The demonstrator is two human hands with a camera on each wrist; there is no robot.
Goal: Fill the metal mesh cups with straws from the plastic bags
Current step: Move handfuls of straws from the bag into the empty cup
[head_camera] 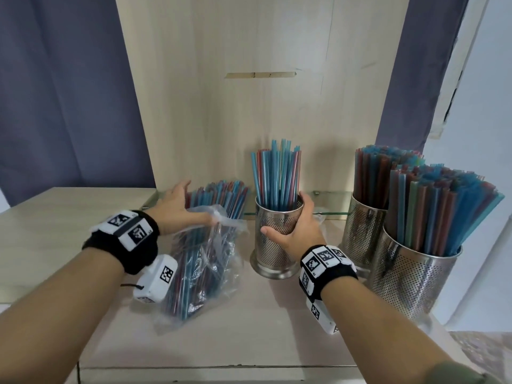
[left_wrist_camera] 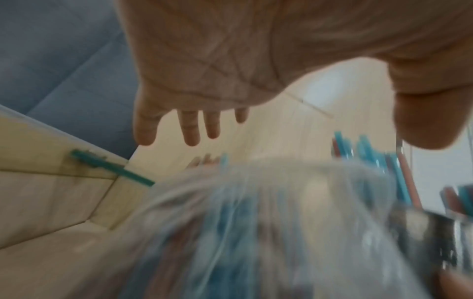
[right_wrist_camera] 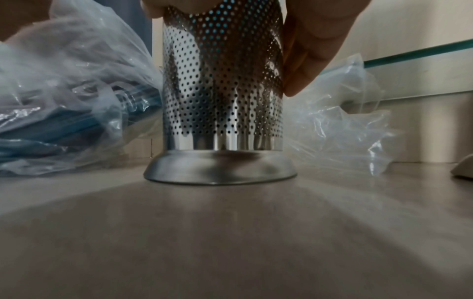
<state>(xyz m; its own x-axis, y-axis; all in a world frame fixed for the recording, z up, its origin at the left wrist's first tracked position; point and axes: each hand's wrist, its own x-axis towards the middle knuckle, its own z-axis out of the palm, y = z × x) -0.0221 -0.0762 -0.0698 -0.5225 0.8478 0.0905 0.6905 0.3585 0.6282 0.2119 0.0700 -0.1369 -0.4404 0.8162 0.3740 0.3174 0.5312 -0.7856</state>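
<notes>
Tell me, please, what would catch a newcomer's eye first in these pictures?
Probably the blue and red straws fanning out of the middle mesh cup, which the right hand grips on the counter. Two fuller cups stand crowded at the right, and the left hand, fingers spread, reaches over the straw-filled plastic bag.

- Perforated steel cup with flared base [head_camera: 277,239], upright at the table's centre, part-filled with blue and red straws [head_camera: 277,173].
- Two similar cups [head_camera: 410,275], packed full, right.
- Crumpled clear plastic bag [head_camera: 205,264] of straws, left.
</notes>
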